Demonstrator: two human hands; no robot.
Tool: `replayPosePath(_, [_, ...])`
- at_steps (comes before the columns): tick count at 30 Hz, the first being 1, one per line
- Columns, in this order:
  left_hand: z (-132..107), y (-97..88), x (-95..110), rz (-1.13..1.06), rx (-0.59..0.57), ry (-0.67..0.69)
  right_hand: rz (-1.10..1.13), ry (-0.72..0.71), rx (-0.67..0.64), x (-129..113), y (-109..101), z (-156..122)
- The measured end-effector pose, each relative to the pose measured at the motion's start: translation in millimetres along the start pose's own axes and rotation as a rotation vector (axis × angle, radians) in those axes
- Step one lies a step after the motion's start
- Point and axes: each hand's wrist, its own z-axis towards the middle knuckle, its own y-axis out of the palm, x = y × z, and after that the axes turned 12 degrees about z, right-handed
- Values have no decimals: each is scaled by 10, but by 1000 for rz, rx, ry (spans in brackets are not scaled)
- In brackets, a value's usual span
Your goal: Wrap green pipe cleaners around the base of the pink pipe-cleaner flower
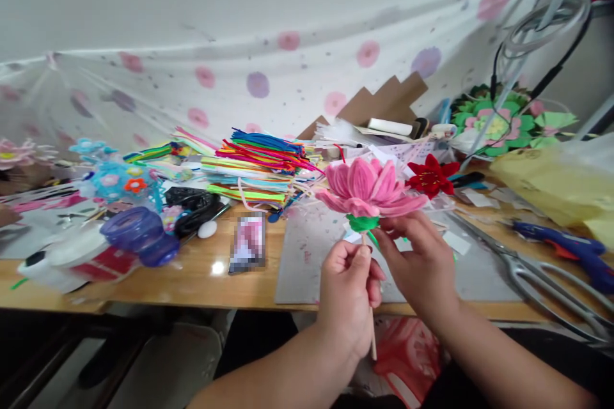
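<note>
A pink pipe-cleaner flower with layered petals stands upright on a thin wooden stick. My left hand is closed round the stick just below the bloom. Green pipe cleaner is wound about the flower's base, and a loose green end sticks out to the right. At that end my right hand pinches the green pipe cleaner with thumb and fingers, close under the petals; the fingertips are partly hidden. A red pipe-cleaner flower lies just behind my right hand.
Under the hands is a grey mat on the wooden table. Large scissors and a blue glue gun lie at right. Bundled pipe cleaners are piled behind. A purple container and a blurred-out picture are at left.
</note>
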Motion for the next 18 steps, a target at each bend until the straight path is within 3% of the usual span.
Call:
replayPosePath(8, [52, -106, 87, -50, -23, -19, -124, -106, -240, -42, 32, 9])
replayPosePath(13, [121, -136, 104, -94, 49, -1, 89, -111, -372, -191, -36, 8])
replayPosePath(15, [126, -133, 99, -91, 59, 3, 191, -117, -372, -198, -56, 5])
replayPosePath(18, [124, -131, 101, -72, 52, 6, 316, 6, -338, -171, -79, 10])
